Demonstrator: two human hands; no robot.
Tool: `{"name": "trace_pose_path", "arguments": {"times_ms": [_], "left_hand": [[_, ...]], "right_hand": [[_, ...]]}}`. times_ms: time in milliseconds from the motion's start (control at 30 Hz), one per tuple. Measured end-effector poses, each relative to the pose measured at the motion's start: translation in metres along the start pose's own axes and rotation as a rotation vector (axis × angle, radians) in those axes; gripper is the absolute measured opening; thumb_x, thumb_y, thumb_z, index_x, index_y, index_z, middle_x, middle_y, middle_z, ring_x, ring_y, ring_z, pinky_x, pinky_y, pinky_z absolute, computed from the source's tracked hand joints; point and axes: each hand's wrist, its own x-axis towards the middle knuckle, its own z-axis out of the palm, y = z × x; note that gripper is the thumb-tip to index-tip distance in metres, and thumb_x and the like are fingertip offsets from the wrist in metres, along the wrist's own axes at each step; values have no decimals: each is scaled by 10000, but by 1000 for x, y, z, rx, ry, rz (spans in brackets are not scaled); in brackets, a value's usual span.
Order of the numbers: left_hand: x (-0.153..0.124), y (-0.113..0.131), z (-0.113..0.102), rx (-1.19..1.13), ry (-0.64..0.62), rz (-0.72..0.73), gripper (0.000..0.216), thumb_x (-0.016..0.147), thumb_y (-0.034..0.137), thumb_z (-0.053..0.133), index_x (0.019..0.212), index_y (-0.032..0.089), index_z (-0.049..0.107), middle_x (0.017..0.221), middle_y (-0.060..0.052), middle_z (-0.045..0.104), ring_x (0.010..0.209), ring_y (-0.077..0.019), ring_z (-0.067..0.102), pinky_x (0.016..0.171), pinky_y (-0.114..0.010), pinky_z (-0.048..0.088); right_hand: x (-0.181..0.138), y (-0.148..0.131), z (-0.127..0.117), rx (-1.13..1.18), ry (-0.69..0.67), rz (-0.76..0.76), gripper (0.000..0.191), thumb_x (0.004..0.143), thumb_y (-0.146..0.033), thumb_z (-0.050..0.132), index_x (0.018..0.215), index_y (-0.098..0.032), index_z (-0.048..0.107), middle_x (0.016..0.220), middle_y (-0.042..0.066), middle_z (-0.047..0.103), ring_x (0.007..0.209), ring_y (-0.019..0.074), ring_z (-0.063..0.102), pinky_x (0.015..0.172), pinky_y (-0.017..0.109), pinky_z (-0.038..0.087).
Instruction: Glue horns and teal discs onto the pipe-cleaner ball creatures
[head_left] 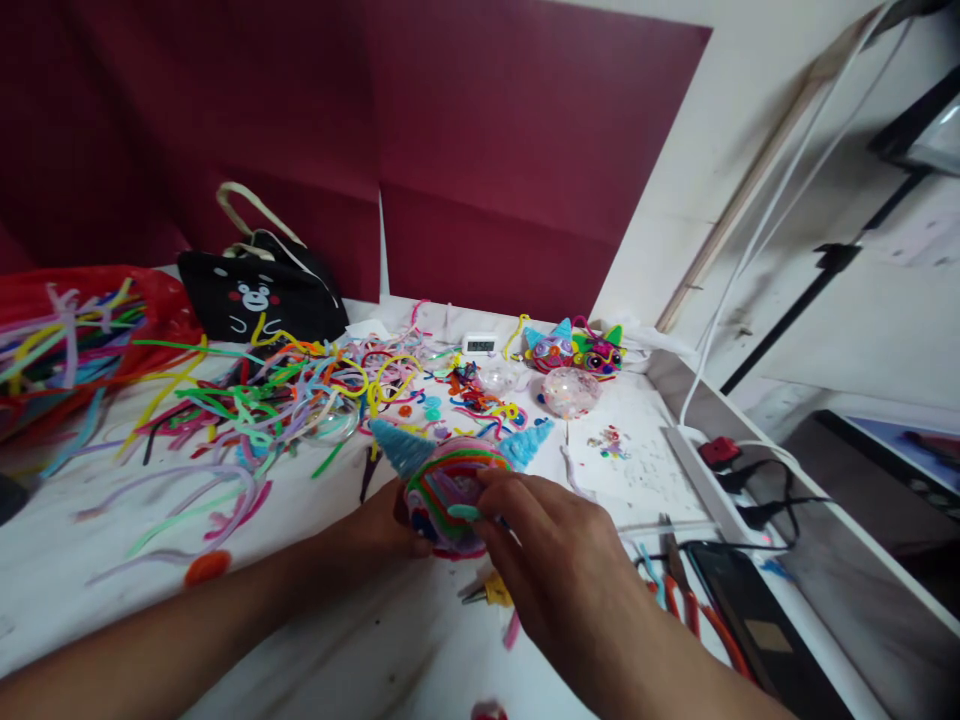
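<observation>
A round animal head covered in coloured pipe cleaners point(442, 468), with two pointed light-blue ears, is held above the table. My left hand point(401, 525) grips it from the left and below; the far fingers are hidden behind it. My right hand point(544, 530) is at its front right, thumb and forefinger closed around a small mint-green piece point(463, 512) against the striped front. What that piece is made of, I cannot make out. Under the right hand lies a yellow-bodied tool with a metal tip point(487, 592), partly covered.
Loose pipe cleaners point(292, 390) spread across the left and middle, beside a red bag point(161, 305) and a black bag point(262, 290). Two finished heads point(551, 350) stand behind a clear round container point(570, 392). Orange-handled pliers point(694, 600), a phone point(765, 620) and a power strip point(712, 485) lie right.
</observation>
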Motion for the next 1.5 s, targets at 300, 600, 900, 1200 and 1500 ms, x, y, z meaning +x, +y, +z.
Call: {"name": "trace_pose_path", "arguments": {"times_ms": [300,600,900,1200,1500], "left_hand": [[-2,-11,-7,-107,28,4,678,647,329,816,1280,253,584,1216,-46,681,1167,-334,595,961,-403,501],[-3,2,-3,-109,55,63,674,632,362,819,1261,325,580,1177,21,695,1182,-319,593,980,-385,483],[-5,23,-14,-130,259,161,561,583,285,852,1109,196,679,1053,-71,748,1073,-313,658,973,-396,503],[-8,40,-9,-187,242,176,599,567,267,875,1130,191,684,1149,-73,725,1133,-289,638,989,-356,511],[-11,43,-10,-182,270,232,597,537,259,881,1098,180,692,960,-69,769,982,-266,701,877,-312,567]], "right_hand": [[1,-2,0,17,-24,-20,137,943,-121,457,911,-160,584,894,88,671,815,204,634,714,319,515],[-2,-3,-17,119,-29,17,123,980,-192,456,1027,-200,570,956,43,643,903,166,615,815,287,478],[-8,15,-20,98,-266,231,107,934,-202,495,903,-204,597,727,-17,636,629,117,563,592,222,385],[-3,54,35,67,-457,342,213,761,-34,499,813,-166,659,687,-8,666,595,93,536,559,183,350],[1,53,49,-69,-421,369,169,723,-48,563,731,-171,678,657,16,660,606,123,534,575,224,322]]}}
